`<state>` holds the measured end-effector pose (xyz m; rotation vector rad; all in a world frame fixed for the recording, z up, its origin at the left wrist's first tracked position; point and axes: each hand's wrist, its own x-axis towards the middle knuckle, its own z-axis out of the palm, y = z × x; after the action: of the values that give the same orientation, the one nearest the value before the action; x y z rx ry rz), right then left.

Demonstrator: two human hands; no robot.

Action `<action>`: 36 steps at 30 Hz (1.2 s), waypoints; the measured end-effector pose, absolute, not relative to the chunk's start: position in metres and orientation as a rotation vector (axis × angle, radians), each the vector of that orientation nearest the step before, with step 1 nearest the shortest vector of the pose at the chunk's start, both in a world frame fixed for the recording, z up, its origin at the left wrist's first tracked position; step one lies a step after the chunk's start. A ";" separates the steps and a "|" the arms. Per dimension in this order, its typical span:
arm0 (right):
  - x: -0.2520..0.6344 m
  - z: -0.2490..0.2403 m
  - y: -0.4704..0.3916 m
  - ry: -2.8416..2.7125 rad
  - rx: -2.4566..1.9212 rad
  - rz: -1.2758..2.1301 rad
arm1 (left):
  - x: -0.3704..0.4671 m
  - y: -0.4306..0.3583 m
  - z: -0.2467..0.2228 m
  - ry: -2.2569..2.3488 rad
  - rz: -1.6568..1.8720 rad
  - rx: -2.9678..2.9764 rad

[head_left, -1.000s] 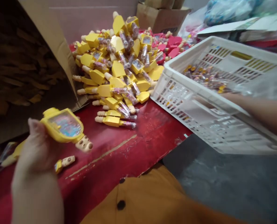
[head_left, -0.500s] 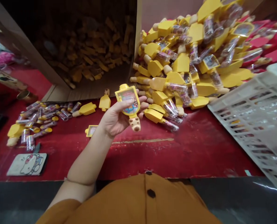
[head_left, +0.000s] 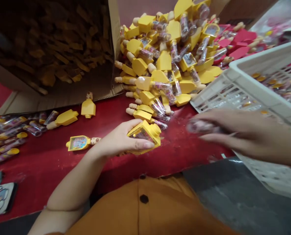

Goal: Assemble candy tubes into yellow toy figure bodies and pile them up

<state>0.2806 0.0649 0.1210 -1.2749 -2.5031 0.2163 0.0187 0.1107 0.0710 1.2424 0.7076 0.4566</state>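
Note:
My left hand (head_left: pixel 122 138) grips a yellow toy case (head_left: pixel 145 137) with a clear window, its round neck pointing right and the thumb across its face. From the right comes my right hand (head_left: pixel 240 130), blurred by motion, its fingers closed on a clear tube (head_left: pixel 200 125). Between the two hands is a gap above the red table (head_left: pixel 179 143). Left of my left hand, another yellow case (head_left: pixel 78 143) with a bear-like head lies window up. Farther back, a yellow piece (head_left: pixel 88 107) lies with its head away from me, beside a second yellow piece (head_left: pixel 66 118).
A large pile of yellow toys with tubes (head_left: pixel 160 65) fills the back, with pink ones (head_left: pixel 240 42) behind it. A cardboard box (head_left: pixel 114 29) of yellow pieces stands back left. A white basket (head_left: pixel 263 70) holds tubes at right. Loose tubes (head_left: pixel 10 122) and a phone (head_left: pixel 0 199) lie left.
The view has shifted right. My left hand has turned the yellow case so its neck points right. My right hand has come into view with a clear tube.

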 end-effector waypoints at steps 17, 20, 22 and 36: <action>0.254 0.092 0.070 -2.222 -1.028 0.789 | 0.018 0.114 0.069 0.604 0.257 1.287; 0.254 0.089 0.071 -2.467 -0.920 0.577 | 0.022 0.112 0.065 0.622 0.178 1.377; 0.253 0.087 0.071 -2.654 -0.827 0.229 | 0.026 0.110 0.062 0.681 0.160 1.512; 0.244 0.068 0.062 -1.705 -1.619 1.866 | 0.038 0.102 0.032 0.869 0.350 2.726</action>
<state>0.2441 0.0615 0.0675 -1.6192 -1.7051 1.8660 0.0381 0.1020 0.0321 2.7256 0.8691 0.3502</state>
